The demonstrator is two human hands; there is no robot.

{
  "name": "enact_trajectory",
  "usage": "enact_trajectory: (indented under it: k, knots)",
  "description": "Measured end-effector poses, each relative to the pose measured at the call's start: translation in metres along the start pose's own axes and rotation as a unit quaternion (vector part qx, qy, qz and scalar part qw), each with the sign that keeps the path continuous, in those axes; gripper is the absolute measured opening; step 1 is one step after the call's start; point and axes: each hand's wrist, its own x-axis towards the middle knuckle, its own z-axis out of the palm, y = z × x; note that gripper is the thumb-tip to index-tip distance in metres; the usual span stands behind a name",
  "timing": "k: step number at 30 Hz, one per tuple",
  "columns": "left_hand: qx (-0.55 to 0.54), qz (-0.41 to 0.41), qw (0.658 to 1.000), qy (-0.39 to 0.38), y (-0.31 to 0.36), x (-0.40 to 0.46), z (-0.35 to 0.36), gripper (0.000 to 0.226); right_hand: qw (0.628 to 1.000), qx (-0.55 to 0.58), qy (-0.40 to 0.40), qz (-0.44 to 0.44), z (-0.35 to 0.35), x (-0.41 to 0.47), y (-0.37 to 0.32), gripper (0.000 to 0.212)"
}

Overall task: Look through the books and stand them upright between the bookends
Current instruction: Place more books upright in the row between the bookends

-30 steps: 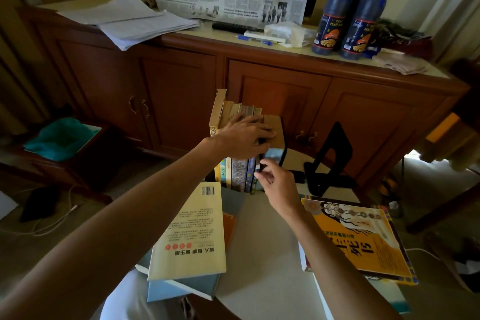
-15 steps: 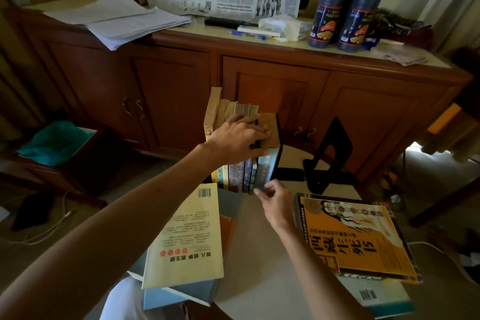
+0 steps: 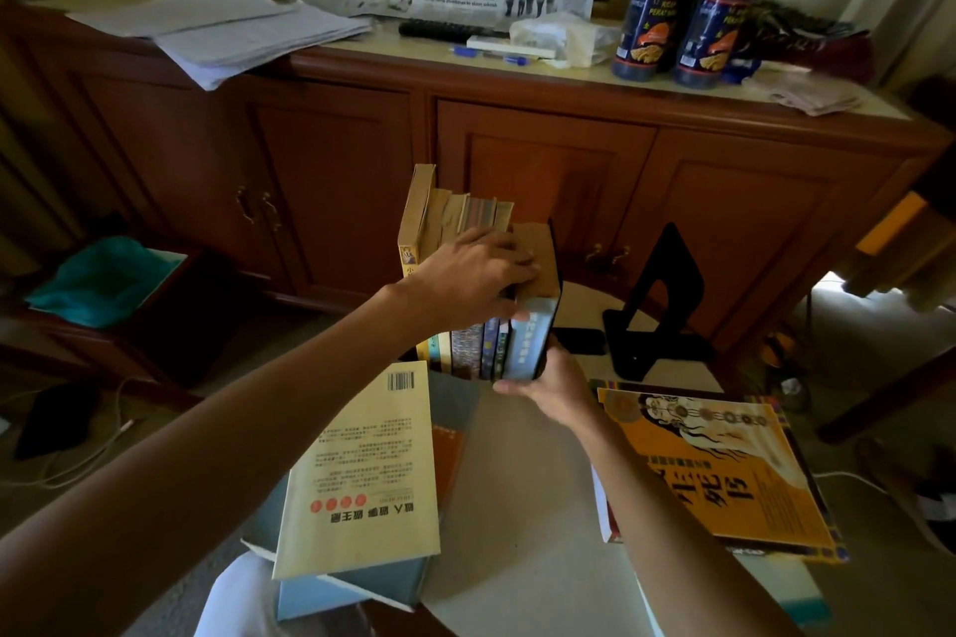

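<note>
At frame centre I've seated the blue-spined book (image 3: 527,344) upright against the row; my left hand (image 3: 473,274) presses flat on top, right hand (image 3: 556,391) now grips its base. Black bookend (image 3: 659,305) stands apart, right.

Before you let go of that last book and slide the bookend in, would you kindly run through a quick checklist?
1. Left hand steadies the row of books from the top: ok.
2. Right hand has a grip on the blue book at its foot: ok.
3. Blue book upright against the row: ok.
4. Black bookend against the row: not ok, it stands apart to the right.
5. Bookend on the row's far side: cannot tell.
6. Yellow book and orange book shelved: not ok, both lie flat.
</note>
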Motion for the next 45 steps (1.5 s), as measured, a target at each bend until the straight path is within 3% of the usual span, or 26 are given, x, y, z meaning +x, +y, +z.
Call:
enact_trajectory:
  k: [3, 7, 12, 18, 20, 22, 24, 26, 28, 30, 32, 34, 38, 42, 45]
  knots:
    - [0.043, -0.029, 0.998, -0.044, 0.001, -0.006, 0.000, 0.081, 0.999, -0.011, 0.029, 0.015, 0.014, 0.005, 0.013, 0.099]
    - [0.052, -0.063, 0.991, -0.110, 0.003, -0.003, -0.002, 0.080, 0.997, -0.014, 0.068, 0.024, 0.028, 0.020, 0.034, 0.118]
    - [0.063, -0.070, 0.991, -0.098, 0.007, 0.001, 0.003, 0.078, 0.995, -0.026, 0.100, 0.018, 0.020, 0.007, 0.005, 0.102]
    - [0.047, -0.067, 0.993, -0.089, 0.007, -0.002, 0.000, 0.083, 0.993, -0.033, 0.111, 0.037, 0.021, 0.003, 0.001, 0.103]
    - [0.000, -0.071, 0.997, -0.027, 0.016, -0.016, -0.005, 0.082, 0.993, -0.023, 0.101, 0.049, 0.018, -0.007, -0.007, 0.101]
    - [-0.090, -0.115, 0.986, 0.085, 0.033, -0.042, -0.012, 0.076, 0.995, 0.008, 0.084, 0.061, 0.016, -0.021, -0.017, 0.106]
    - [-0.188, -0.199, 0.941, 0.199, 0.053, -0.080, -0.016, 0.066, 0.993, 0.051, 0.074, 0.081, 0.016, -0.044, -0.025, 0.113]
    - [-0.241, -0.299, 0.887, 0.258, 0.067, -0.124, -0.008, 0.055, 0.992, 0.055, 0.071, 0.088, 0.025, -0.079, -0.030, 0.102]
    - [-0.251, -0.417, 0.845, 0.222, 0.072, -0.166, 0.013, 0.053, 0.994, 0.052, 0.050, 0.087, 0.041, -0.114, -0.037, 0.087]
    - [-0.245, -0.529, 0.803, 0.121, 0.071, -0.200, 0.041, 0.063, 0.993, 0.081, 0.008, 0.088, 0.057, -0.141, -0.049, 0.066]
    - [-0.226, -0.573, 0.788, 0.015, 0.075, -0.223, 0.065, 0.080, 0.993, 0.093, -0.022, 0.075, 0.071, -0.157, -0.062, 0.041]
    - [-0.221, -0.569, 0.792, -0.025, 0.087, -0.231, 0.082, 0.082, 0.994, 0.079, -0.021, 0.067, 0.083, -0.166, -0.065, 0.030]
    - [-0.216, -0.546, 0.810, -0.012, 0.117, -0.225, 0.081, 0.075, 0.997, 0.027, -0.023, 0.066, 0.088, -0.177, -0.054, 0.036]
    - [-0.197, -0.479, 0.851, -0.089, 0.132, -0.218, 0.087, 0.075, 0.986, 0.103, 0.016, 0.129, 0.066, -0.205, -0.031, 0.036]
    - [-0.235, -0.487, 0.839, -0.057, 0.127, -0.218, 0.081, 0.065, 0.965, 0.161, 0.067, 0.195, 0.049, -0.235, -0.009, 0.026]
